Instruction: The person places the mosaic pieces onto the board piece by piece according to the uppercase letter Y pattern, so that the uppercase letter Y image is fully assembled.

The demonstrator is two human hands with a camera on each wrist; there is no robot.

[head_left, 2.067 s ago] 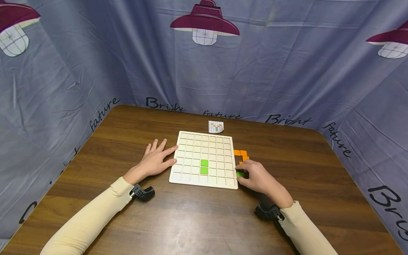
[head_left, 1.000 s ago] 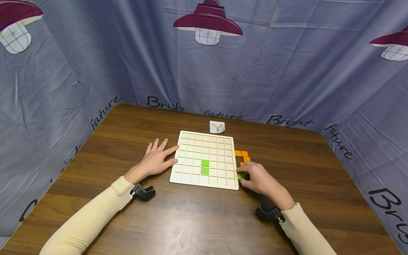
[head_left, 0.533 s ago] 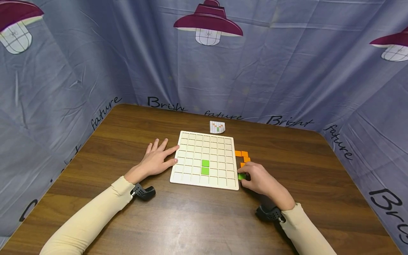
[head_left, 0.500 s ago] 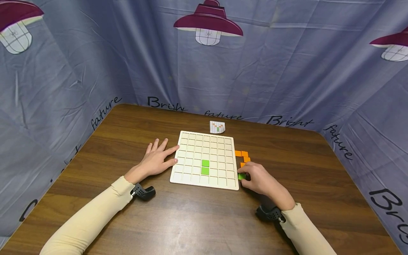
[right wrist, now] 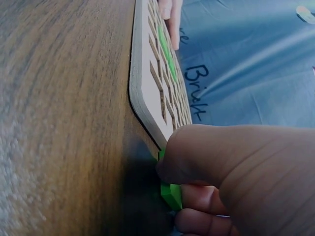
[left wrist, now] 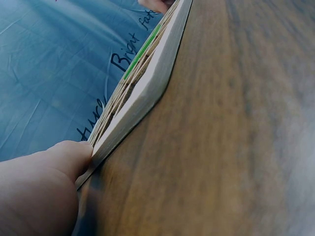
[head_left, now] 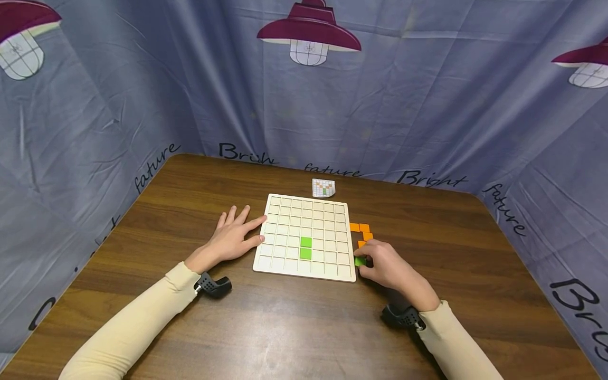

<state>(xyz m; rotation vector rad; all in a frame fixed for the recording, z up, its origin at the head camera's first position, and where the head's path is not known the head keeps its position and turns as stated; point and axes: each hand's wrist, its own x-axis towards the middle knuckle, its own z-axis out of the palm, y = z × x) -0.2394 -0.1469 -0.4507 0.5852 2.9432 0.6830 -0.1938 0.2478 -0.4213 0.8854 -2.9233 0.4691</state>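
Observation:
A pale wooden grid board (head_left: 285, 253) lies flat on the table, with two green square tiles (head_left: 306, 248) set one behind the other in its cells. My left hand (head_left: 230, 238) rests at the board's left side, fingers spread, thumb and index fingertips touching the edge. In the left wrist view the thumb (left wrist: 69, 156) meets the board's side. My right hand (head_left: 382, 262) is at the right edge, pinching a green tile (head_left: 360, 261) between thumb and curled fingers. The right wrist view shows green (right wrist: 171, 195) beside the thumb, which hides part of it.
Several orange tiles (head_left: 364, 228) lie just right of the board, the nearest partly hidden by the right hand. Behind the board is a small paper card (head_left: 323, 188) with a coloured grid pattern. A printed blue curtain (head_left: 228, 95) surrounds the table (head_left: 285, 327).
The right hand and its green tile have shifted very slightly right and nearer since the first frame. The left hand stays in place, and the tiles on the board are unchanged.

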